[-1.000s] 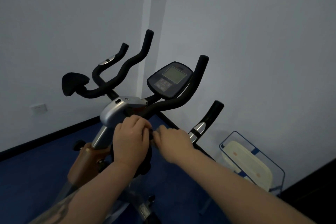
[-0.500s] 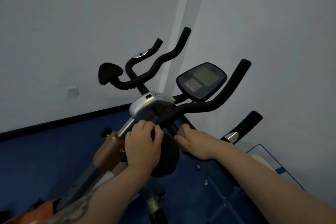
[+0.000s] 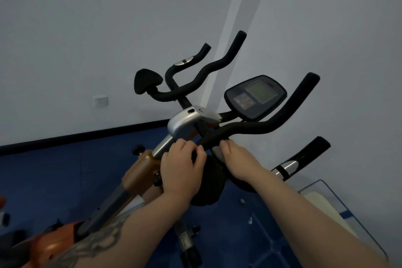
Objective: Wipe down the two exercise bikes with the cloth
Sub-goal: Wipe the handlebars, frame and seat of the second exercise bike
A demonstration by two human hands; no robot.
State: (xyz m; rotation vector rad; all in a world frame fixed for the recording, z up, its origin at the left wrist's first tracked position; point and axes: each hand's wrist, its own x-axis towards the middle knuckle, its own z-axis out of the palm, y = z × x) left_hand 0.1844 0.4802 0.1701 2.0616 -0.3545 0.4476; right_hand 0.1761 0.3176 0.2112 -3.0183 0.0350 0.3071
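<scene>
forearms: two, bare, reaching in from the bottom edge; the left one carries a dark tattoo.
left hand (image 3: 182, 171): fingers curled down over the near end of the black handlebar (image 3: 250, 129), closed on it beside the round dark pad (image 3: 212, 183).
right hand (image 3: 240, 162): palm down, fingers together, pressing a small grey piece, seemingly the cloth (image 3: 217, 150), against the bar; only a sliver of it shows, so i cannot tell its fabric or fold.
exercise bike (image 3: 139, 177): one in clear view, orange-brown frame, silver steel post, grey plastic cap at the stem.
handlebars: two long wavy foam-covered horns and two shorter grips with silver metal bands.
elbow pads: two, black, rounded, one near under the hands, one far left.
console (image 3: 255, 97): one, dark oval housing, grey square screen, a small keypad; any writing is too small to read.
floor (image 3: 54, 172): blue, smooth.
clear bin (image 3: 339, 202): one at right, blue-edged, holding a pale flat object.
wall (image 3: 87, 28): plain grey-white, black skirting, one white socket (image 3: 100, 101).
</scene>
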